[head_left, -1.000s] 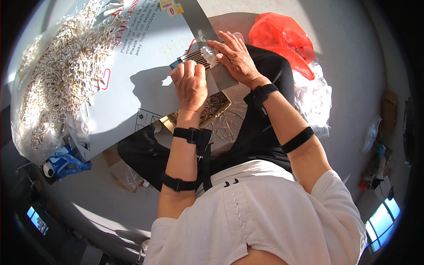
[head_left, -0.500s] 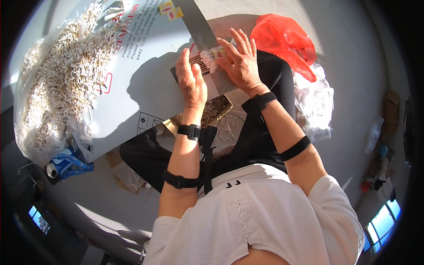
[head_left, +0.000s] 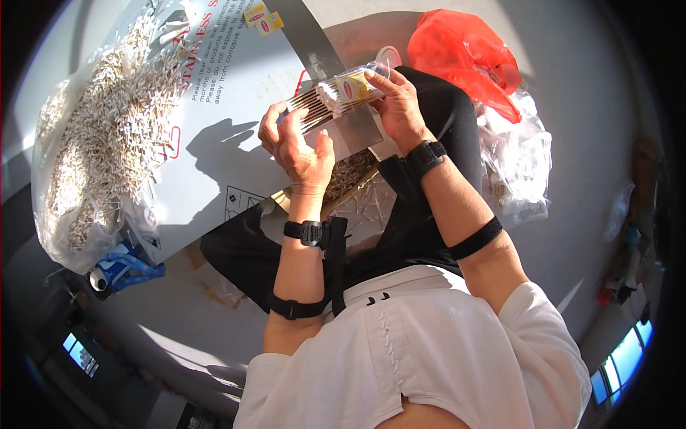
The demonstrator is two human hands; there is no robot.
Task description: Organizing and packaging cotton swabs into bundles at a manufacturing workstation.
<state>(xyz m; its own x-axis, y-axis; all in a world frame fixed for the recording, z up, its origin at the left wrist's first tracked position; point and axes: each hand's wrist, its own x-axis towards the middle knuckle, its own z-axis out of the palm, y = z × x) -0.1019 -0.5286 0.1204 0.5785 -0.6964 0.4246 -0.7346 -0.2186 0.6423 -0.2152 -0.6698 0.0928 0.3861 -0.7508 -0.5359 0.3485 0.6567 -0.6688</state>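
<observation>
A bundle of cotton swabs (head_left: pixel 328 99), partly in a clear plastic bag with a yellow label (head_left: pixel 354 88), lies between my two hands. Its thin brown sticks point left and its white tips sit under the clear film. My left hand (head_left: pixel 303 154) has its fingers curled round the stick ends. At the other end, my right hand (head_left: pixel 401 111) pinches the bag between thumb and fingers. Below the bundle, a cardboard box (head_left: pixel 350 191) with loose swabs inside shows between my legs, partly hidden by my left forearm.
A large clear bag of loose swabs (head_left: pixel 118 136) stands on the grey printed board (head_left: pixel 193 171) to the left. Small yellow labels (head_left: pixel 264 20) lie near the board's far edge. At the right are a red plastic bag (head_left: pixel 457 57) and clear plastic bags (head_left: pixel 514 157).
My hands were spread flat around the bundle. Now my left fingers have curled round the stick ends, and my right hand has moved outward and pinches the bag's end; the label shows fully.
</observation>
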